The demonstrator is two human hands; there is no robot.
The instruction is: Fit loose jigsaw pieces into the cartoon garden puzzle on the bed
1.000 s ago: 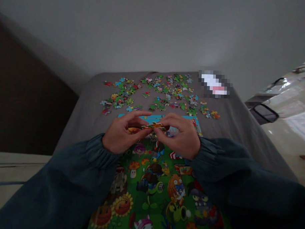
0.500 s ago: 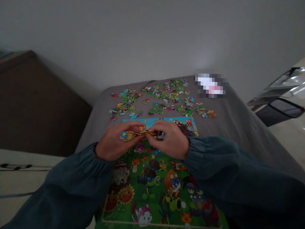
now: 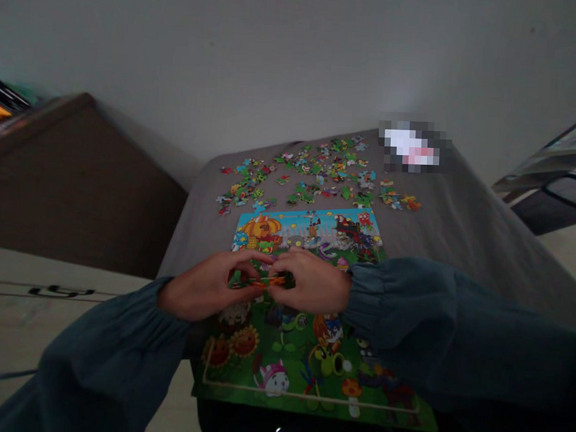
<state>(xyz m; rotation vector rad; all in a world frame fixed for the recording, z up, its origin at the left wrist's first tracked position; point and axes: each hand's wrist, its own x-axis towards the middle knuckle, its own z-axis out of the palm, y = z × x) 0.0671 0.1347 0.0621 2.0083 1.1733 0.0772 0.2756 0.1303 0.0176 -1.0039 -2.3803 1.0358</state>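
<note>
Right now your left hand [image 3: 205, 292] and right hand [image 3: 309, 289] meet fingertip to fingertip over the colourful cartoon jigsaw picture board [image 3: 307, 343], each pinched onto an end of the small orange-and-green cardboard puzzle pieces [image 3: 265, 281] held between them. The pieces hover just above the middle of the board, below the orange pumpkin house printed in its top-left corner.

To join them well, I would keep both pieces flat and level with each other, line the tab up with its socket by eye, and press straight together rather than twisting, since thin card bends and its printed layer can peel. Light is low, so tilt the pair toward you and check that the colours run on across the seam before you squeeze. If it resists, it is likely the wrong match; ease off instead of forcing.

Beyond the far edge of the board, the scattered loose puzzle pieces [image 3: 318, 176] lie spread on the grey cloth-covered desk [image 3: 439, 221], well apart from your hands. Past them, near the desk's far right corner, sits a blurred white-and-pink object [image 3: 410, 148] that cannot be made out.

No brand, label or writing can be read anywhere; the board shows only cartoon plants and figures.
</note>
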